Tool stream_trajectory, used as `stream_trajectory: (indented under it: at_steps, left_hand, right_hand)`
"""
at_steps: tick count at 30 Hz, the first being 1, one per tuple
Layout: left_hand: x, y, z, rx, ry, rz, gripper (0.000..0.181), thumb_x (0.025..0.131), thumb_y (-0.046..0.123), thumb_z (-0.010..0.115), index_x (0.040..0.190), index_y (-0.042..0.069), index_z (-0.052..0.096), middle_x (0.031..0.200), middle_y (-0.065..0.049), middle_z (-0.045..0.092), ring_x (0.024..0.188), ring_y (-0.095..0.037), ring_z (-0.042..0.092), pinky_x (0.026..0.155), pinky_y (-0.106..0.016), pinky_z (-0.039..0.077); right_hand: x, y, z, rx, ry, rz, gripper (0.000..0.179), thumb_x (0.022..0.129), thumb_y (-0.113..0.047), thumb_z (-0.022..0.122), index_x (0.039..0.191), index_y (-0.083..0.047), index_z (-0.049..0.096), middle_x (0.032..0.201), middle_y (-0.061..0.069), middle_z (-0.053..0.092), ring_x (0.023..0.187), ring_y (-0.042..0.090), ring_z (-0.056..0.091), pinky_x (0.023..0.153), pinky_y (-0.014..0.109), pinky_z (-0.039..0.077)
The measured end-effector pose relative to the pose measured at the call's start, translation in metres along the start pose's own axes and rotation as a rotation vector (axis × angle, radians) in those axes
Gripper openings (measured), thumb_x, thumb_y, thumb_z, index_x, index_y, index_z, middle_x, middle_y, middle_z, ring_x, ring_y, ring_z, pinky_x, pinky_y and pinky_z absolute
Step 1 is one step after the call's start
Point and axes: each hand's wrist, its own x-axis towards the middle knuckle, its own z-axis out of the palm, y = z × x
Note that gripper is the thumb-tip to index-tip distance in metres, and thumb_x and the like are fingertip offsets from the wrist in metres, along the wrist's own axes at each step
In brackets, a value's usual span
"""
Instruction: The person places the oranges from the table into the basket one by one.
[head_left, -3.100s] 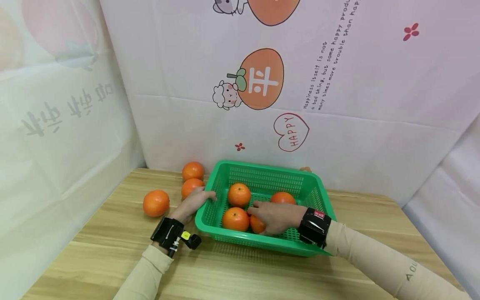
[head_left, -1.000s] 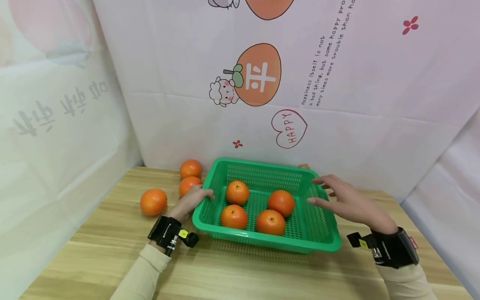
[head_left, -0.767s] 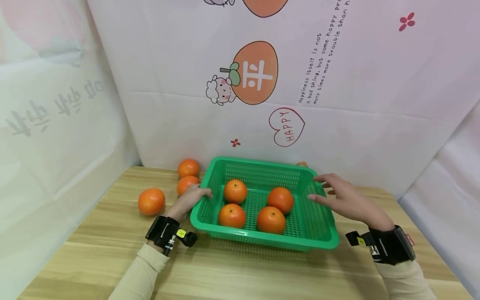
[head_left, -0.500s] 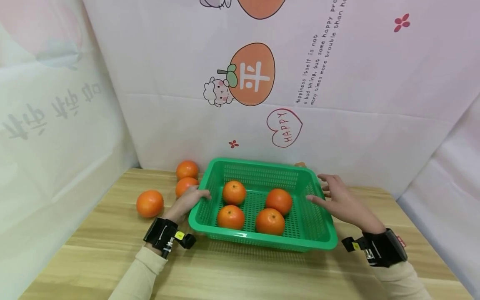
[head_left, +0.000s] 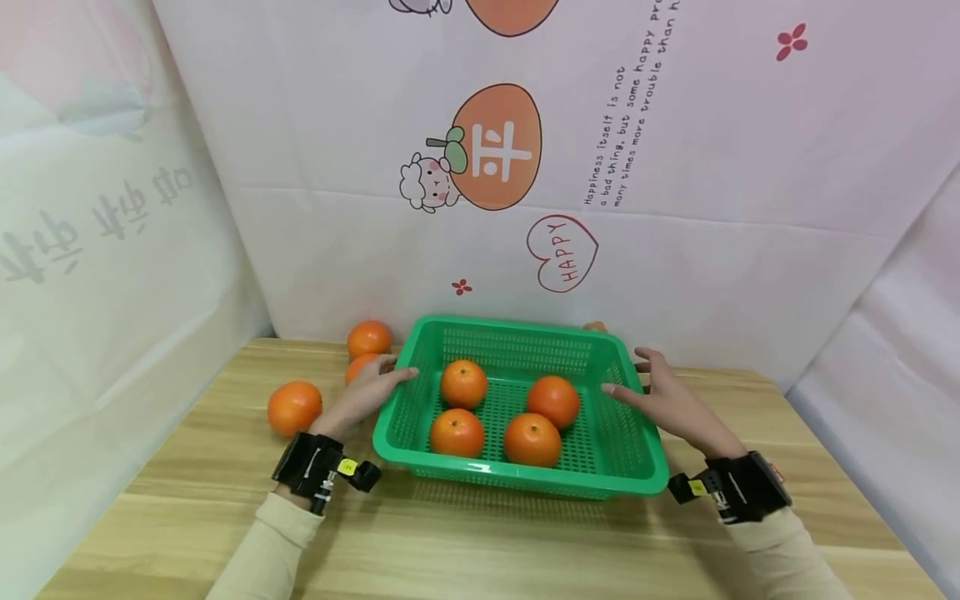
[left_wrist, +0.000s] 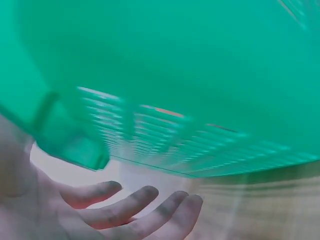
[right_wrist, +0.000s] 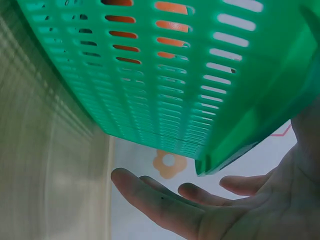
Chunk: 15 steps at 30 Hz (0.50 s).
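Note:
A green plastic basket (head_left: 487, 472) with slotted walls stands on the table, with several oranges (head_left: 532, 440) inside it. At its left end is my left hand (head_left: 360, 398), thumb over the rim and fingers outside; in the left wrist view those fingers (left_wrist: 135, 212) are spread loosely, apart from the basket wall. My right hand (head_left: 678, 410) is at the opposite end, its thumb reaching over the rim. The right wrist view has its fingers (right_wrist: 160, 202) extended outside the slotted wall, loosely bent, with a gap to it.
Left of the basket lie three more oranges: one stands apart (head_left: 295, 408), another is at the back (head_left: 369, 339), and a third (head_left: 360, 367) is partly hidden by my left hand. A printed white cloth (head_left: 337, 250) hangs behind the wooden table (head_left: 480, 550).
My right hand has let go of an orange in the basket and moved to the basket's right end. My left hand has loosened at the left rim. The head view has shifted slightly.

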Motion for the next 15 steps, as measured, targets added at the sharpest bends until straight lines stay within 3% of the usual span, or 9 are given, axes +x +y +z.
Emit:
stream_trajectory:
  at_steps: [3, 7, 15]
  left_hand:
    - [-0.004, 0.005, -0.005, 0.012, 0.024, 0.012, 0.069, 0.109, 0.038, 0.051, 0.164, 0.003, 0.028, 0.155, -0.027, 0.047, 0.128, -0.038, 0.061, 0.100, -0.043, 0.058]
    - [-0.010, 0.012, -0.013, -0.038, 0.043, 0.023, 0.067, 0.110, 0.037, 0.050, 0.164, 0.006, 0.028, 0.150, -0.026, 0.050, 0.121, -0.033, 0.065, 0.094, -0.038, 0.061]
    - [-0.022, 0.027, -0.024, -0.054, 0.098, 0.031, 0.065, 0.108, 0.037, 0.053, 0.162, 0.006, 0.032, 0.158, -0.023, 0.047, 0.136, -0.040, 0.058, 0.109, -0.049, 0.056]
  right_hand:
    - [0.001, 0.001, 0.002, 0.005, -0.007, 0.016, 0.109, 0.101, -0.054, 0.064, 0.165, 0.003, -0.002, 0.166, 0.040, 0.018, 0.139, 0.057, 0.047, 0.092, 0.050, 0.064]
    - [0.004, 0.002, 0.005, 0.044, -0.019, 0.008, 0.105, 0.101, -0.050, 0.066, 0.165, 0.003, 0.002, 0.164, 0.039, 0.022, 0.133, 0.053, 0.055, 0.088, 0.048, 0.066]
    - [0.005, 0.006, 0.006, 0.120, -0.045, 0.038, 0.110, 0.100, -0.046, 0.068, 0.164, 0.002, -0.007, 0.165, 0.041, 0.017, 0.135, 0.055, 0.052, 0.090, 0.051, 0.065]
